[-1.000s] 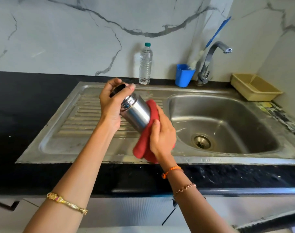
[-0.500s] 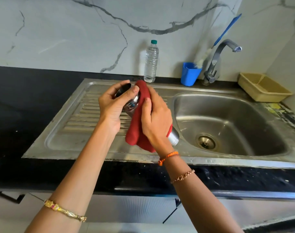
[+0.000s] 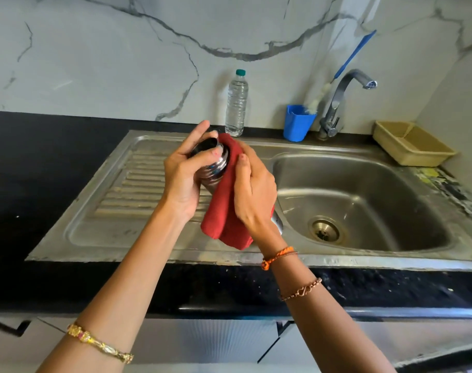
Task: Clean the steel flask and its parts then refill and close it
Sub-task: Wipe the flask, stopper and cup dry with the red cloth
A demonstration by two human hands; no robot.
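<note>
Gripping steel flask, fingers curled, red cloth

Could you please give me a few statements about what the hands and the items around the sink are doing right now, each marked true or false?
1. The left hand grips the steel flask near its open mouth. True.
2. The right hand holds a blue cloth against the flask. False: the cloth is red.
3. The plastic water bottle stands upright behind the sink, its cap on. True.
4. Water is running from the tap. False: no stream shows.
5. The yellow tray sits inside the sink basin. False: it rests on the counter at the far right.
</note>
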